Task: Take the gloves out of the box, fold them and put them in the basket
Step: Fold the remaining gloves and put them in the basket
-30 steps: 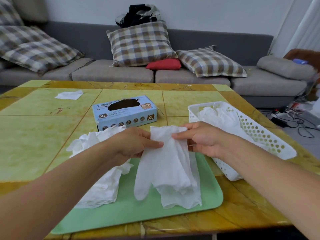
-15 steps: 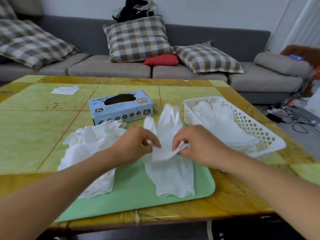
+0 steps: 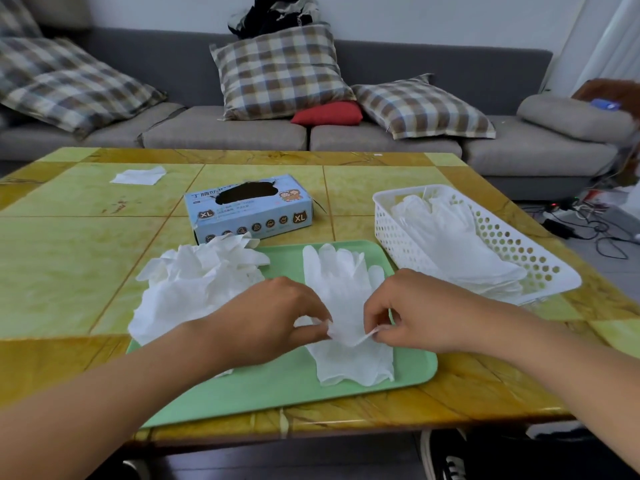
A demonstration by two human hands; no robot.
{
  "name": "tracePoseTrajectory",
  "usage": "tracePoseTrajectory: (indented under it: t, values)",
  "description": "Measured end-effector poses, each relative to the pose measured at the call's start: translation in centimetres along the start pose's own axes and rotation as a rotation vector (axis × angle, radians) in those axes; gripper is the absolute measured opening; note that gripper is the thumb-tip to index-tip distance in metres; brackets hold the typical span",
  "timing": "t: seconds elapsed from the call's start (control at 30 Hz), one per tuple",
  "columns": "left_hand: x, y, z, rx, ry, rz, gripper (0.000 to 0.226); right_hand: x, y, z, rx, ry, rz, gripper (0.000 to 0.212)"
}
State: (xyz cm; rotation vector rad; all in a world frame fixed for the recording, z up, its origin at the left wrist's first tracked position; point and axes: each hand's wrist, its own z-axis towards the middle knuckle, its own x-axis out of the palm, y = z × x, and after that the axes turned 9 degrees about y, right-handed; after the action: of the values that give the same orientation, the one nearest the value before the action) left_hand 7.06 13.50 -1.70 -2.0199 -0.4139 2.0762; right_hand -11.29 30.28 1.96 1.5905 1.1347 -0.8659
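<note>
A white glove (image 3: 343,282) lies flat on the green tray (image 3: 277,386), fingers pointing away from me. My left hand (image 3: 277,317) pinches its cuff area at the left, and my right hand (image 3: 412,313) pinches a fold of it at the right. A heap of loose white gloves (image 3: 194,289) lies on the tray's left end. The blue glove box (image 3: 249,209), its top opening dark, stands behind the tray. The white perforated basket (image 3: 519,251) at the right holds flattened gloves (image 3: 450,244).
A white tissue (image 3: 138,175) lies at the table's far left. The yellow-green tiled table (image 3: 69,258) ends close in front of me. A grey sofa with checked cushions (image 3: 280,71) stands behind it. Cables (image 3: 588,223) lie on the floor to the right.
The glove went from hanging between my hands to lying flat on the tray with its fingers away from me. Both hands moved lower and nearer, pinching its near part.
</note>
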Motion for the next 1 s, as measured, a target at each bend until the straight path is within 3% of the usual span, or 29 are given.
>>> tracePoseTrajectory:
  t: [0.17,0.27,0.37,0.57,0.67,0.77,0.87,0.93,1.0]
  values:
    - [1.0,0.1,-0.2,-0.017,0.170,0.074,0.025,0.9,0.9,0.3,-0.016,0.148,-0.075,0.023]
    - [0.7,0.0,0.0,-0.027,0.195,0.058,0.026,1.2,1.0,0.6,-0.021,0.192,-0.096,0.020]
    - [0.5,-0.3,-0.2,-0.035,0.216,0.076,0.030,1.3,0.3,1.1,-0.018,0.253,0.042,0.012]
    - [1.2,-1.1,-0.3,-0.001,0.184,0.216,0.035,1.2,-0.6,0.7,-0.018,0.273,0.133,0.026]
    - [0.9,-0.8,-0.4,0.031,0.194,0.165,0.034,1.5,-0.8,0.5,-0.005,0.268,0.139,0.026]
    - [0.7,-0.6,-0.5,0.083,0.271,0.043,0.027,2.1,-0.6,0.7,-0.011,0.226,0.039,0.013]
    - [0.3,-0.5,-0.7,0.081,0.324,-0.065,0.035,2.1,0.0,1.1,-0.028,0.236,-0.052,0.010]
    - [0.3,-0.6,-0.7,0.037,0.333,-0.071,0.054,1.3,0.1,1.5,-0.046,0.218,0.095,0.008]
    - [0.8,-0.9,-0.4,-0.006,0.221,-0.070,0.067,-0.2,-0.1,1.8,-0.052,0.187,0.391,0.010]
